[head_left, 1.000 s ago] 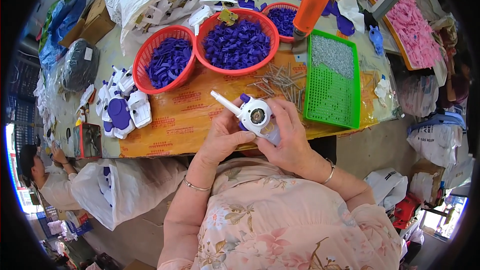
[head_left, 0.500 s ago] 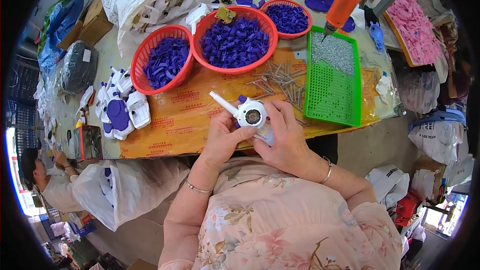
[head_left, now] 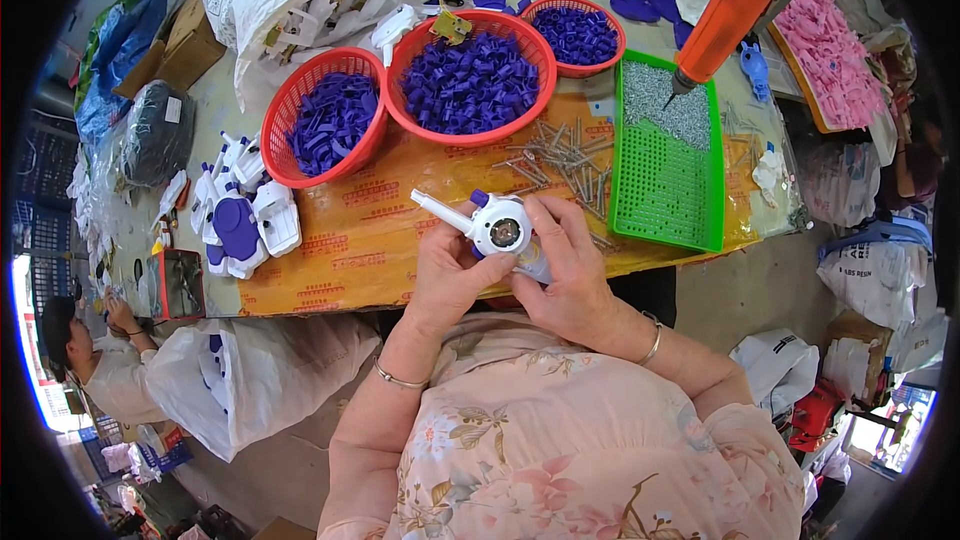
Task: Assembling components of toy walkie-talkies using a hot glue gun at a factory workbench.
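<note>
Both my hands hold a white plastic housing [head_left: 503, 223] over the near edge of the table. It has a long white spout pointing to the upper left, a purple piece on top and a round dark opening facing up. My left hand [head_left: 455, 265] grips it from the left, thumb pressed below the opening. My right hand [head_left: 567, 265] closes around its right side, fingers along the edge. The housing's underside is hidden by my hands. Similar white and purple housings [head_left: 237, 225] lie piled to the left.
Red baskets of purple parts [head_left: 470, 80] stand beyond my hands. Loose metal rods [head_left: 565, 160] lie beside a green tray [head_left: 665, 200] of small screws, under a hanging orange electric screwdriver [head_left: 725, 10]. A white sack [head_left: 300, 0] sits far left; another person [head_left: 105, 355] works at left.
The housing has shifted slightly left, still in both hands. The orange screwdriver has swung a little to the right and down over the green tray.
</note>
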The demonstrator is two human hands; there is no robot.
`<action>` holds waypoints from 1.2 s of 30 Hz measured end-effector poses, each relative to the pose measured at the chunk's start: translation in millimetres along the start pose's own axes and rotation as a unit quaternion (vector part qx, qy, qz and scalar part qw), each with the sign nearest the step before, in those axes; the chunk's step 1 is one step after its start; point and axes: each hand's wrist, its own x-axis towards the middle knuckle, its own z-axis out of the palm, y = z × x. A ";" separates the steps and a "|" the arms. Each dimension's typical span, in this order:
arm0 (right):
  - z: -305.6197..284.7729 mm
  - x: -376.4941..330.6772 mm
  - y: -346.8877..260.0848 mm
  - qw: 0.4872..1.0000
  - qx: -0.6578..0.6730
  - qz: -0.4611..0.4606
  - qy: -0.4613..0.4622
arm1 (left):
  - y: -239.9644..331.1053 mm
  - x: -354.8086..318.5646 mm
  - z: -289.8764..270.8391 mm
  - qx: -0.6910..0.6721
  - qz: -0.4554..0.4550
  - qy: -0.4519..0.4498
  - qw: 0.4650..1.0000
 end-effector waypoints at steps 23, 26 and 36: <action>-0.2 -2.6 7.0 0.998 -0.029 -0.051 0.023 | 3.5 -3.6 7.8 0.001 0.043 0.028 0.999; -4.3 -1.9 5.6 0.998 -0.031 -0.046 0.007 | 0.8 -3.8 4.4 0.036 0.043 0.020 0.998; -4.9 2.4 5.0 0.999 0.011 -0.015 -0.034 | -0.1 -2.1 4.0 0.010 -0.007 0.088 0.996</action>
